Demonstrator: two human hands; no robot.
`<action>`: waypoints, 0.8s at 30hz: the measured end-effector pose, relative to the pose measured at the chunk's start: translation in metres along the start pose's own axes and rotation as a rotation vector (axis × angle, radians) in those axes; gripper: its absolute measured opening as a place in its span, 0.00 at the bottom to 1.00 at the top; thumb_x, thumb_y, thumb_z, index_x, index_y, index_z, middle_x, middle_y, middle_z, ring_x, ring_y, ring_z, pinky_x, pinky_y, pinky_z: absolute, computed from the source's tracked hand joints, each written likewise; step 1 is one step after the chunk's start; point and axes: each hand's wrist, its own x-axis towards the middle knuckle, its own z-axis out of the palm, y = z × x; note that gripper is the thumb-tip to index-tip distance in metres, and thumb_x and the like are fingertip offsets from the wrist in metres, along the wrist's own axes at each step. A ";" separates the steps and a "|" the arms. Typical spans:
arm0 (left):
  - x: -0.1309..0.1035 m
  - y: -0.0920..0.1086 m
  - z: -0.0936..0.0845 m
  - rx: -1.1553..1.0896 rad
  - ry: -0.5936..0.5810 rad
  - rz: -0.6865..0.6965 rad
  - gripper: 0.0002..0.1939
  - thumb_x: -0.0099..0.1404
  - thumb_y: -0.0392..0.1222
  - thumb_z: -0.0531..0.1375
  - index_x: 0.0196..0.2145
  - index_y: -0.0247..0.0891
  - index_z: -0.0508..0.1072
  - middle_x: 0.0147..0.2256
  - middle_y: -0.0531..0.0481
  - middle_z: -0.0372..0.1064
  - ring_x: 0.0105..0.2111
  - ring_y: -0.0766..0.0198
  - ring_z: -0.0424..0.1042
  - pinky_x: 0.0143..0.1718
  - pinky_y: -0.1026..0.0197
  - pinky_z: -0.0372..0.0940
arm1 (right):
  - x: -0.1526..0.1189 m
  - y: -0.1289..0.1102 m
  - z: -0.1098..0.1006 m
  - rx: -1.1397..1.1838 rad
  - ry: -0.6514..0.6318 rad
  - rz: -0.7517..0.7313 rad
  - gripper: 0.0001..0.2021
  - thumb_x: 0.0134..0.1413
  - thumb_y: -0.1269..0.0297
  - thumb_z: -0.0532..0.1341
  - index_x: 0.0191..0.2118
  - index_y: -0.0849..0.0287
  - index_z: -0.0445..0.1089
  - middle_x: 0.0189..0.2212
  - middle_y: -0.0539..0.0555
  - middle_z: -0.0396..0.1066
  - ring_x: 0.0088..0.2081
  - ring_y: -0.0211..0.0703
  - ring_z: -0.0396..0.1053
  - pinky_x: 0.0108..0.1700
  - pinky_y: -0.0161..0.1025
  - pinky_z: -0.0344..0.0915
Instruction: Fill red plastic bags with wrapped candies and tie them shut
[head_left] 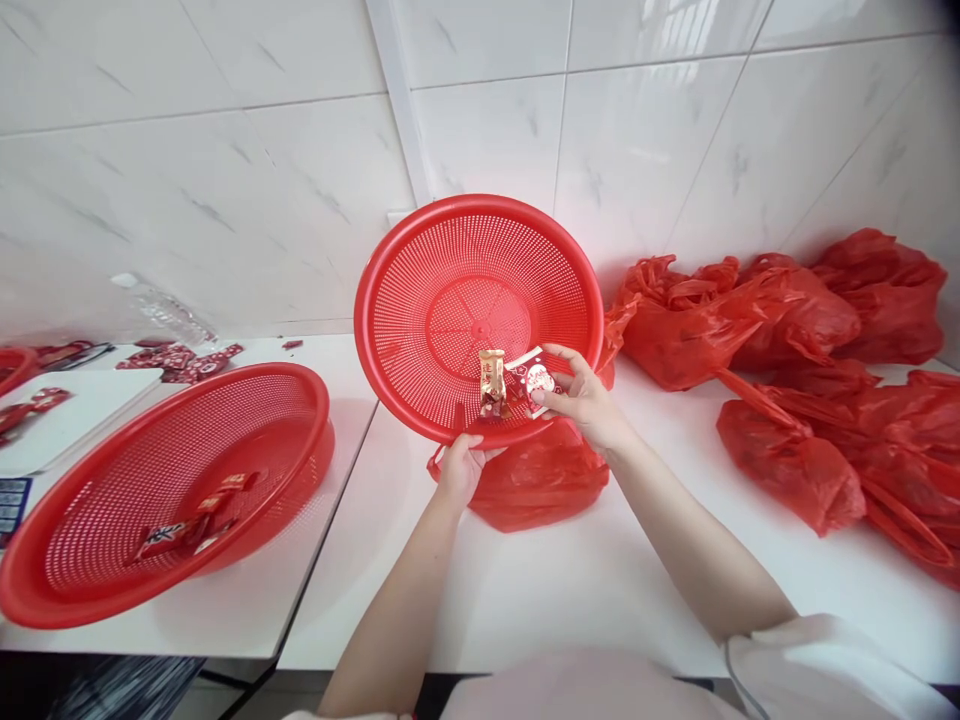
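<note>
A round red perforated basket (480, 225) is tilted toward me above the white table. My left hand (460, 468) grips its near rim from below. In my right hand (581, 395), inside the basket near its lower right side, a red and white packet (536, 378) is pinched between thumb and fingers. A gold wrapped snack (491, 382) lies beside that packet, low in the basket. Behind and beneath the near rim sits a red plastic bag (529, 485) on the table.
A second red basket (300, 400) with several wrapped snacks (169, 540) stands at the left. Farther left are a white tray (112, 400), red packets (184, 362) and a clear bottle (169, 310). Several red bags (697, 320) fill the right side. A tiled wall (487, 120) rises behind.
</note>
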 end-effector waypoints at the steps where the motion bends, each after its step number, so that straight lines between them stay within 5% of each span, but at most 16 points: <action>1: 0.000 0.000 0.000 0.000 0.003 -0.001 0.13 0.48 0.37 0.60 0.35 0.37 0.75 0.36 0.48 0.77 0.48 0.48 0.72 0.49 0.43 0.67 | 0.000 -0.001 0.001 0.025 -0.009 0.002 0.36 0.39 0.61 0.73 0.55 0.51 0.59 0.39 0.50 0.74 0.34 0.40 0.73 0.36 0.37 0.70; 4: 0.001 -0.001 -0.001 -0.002 0.001 -0.009 0.13 0.48 0.37 0.61 0.35 0.36 0.75 0.36 0.48 0.77 0.47 0.48 0.73 0.49 0.43 0.67 | -0.001 -0.004 0.003 0.111 -0.053 0.019 0.26 0.39 0.60 0.73 0.47 0.57 0.68 0.39 0.53 0.76 0.39 0.42 0.74 0.45 0.40 0.70; 7: 0.002 -0.001 -0.002 -0.006 -0.002 -0.011 0.14 0.47 0.37 0.61 0.36 0.37 0.75 0.35 0.48 0.77 0.46 0.48 0.73 0.49 0.43 0.67 | -0.002 -0.004 0.004 0.173 -0.059 0.102 0.20 0.42 0.57 0.71 0.41 0.58 0.72 0.37 0.52 0.77 0.36 0.41 0.74 0.43 0.38 0.71; 13: 0.002 -0.003 -0.003 0.013 -0.014 -0.013 0.09 0.47 0.37 0.61 0.30 0.36 0.75 0.34 0.47 0.77 0.45 0.48 0.74 0.47 0.44 0.68 | -0.002 -0.003 0.003 0.224 -0.079 0.225 0.17 0.48 0.49 0.68 0.37 0.58 0.72 0.29 0.51 0.77 0.25 0.37 0.73 0.27 0.32 0.70; 24: -0.002 0.001 0.003 0.029 -0.024 -0.048 0.10 0.45 0.37 0.61 0.29 0.35 0.75 0.33 0.46 0.77 0.47 0.45 0.73 0.47 0.44 0.69 | -0.011 -0.013 0.010 0.056 -0.142 0.128 0.19 0.44 0.49 0.70 0.36 0.59 0.73 0.27 0.53 0.77 0.28 0.42 0.76 0.31 0.36 0.72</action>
